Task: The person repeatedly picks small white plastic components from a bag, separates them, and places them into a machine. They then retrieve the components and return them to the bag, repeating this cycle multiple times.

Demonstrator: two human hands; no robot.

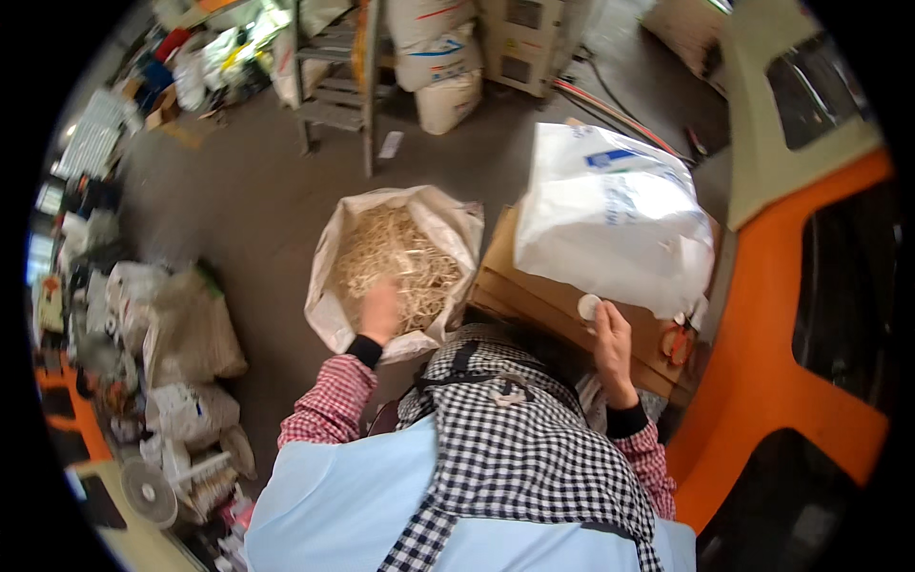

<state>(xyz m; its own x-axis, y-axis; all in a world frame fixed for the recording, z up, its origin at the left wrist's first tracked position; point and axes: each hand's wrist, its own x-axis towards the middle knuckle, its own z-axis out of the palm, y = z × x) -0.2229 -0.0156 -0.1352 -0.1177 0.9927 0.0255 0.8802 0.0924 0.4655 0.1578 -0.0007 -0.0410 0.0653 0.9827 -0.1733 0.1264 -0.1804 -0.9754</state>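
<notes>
Here's my left hand (379, 312), out over the near edge of the open sack (326, 272), and it's a blur; I cannot tell if my fingers are wide or closed, or whether they hold anything. Below it, a tangled heap of pale strips (410, 253) spreads across the inside of the sack, which stands on the floor in front of me, to the left of the cardboard box (534, 294).

Over on the right, my right hand (610, 334) has a small white disc (589, 307) pinched at the fingertips, just off the near edge of the white plastic bag (610, 214) lying on the box. Orange-handled scissors (679, 343) sit close by, untouched.

How far along? Midway, I'd judge: plenty of strips are already in the sack, while this disc is in hand, not yet set down. How many pieces are left I can't say; the bag's contents don't show.
</notes>
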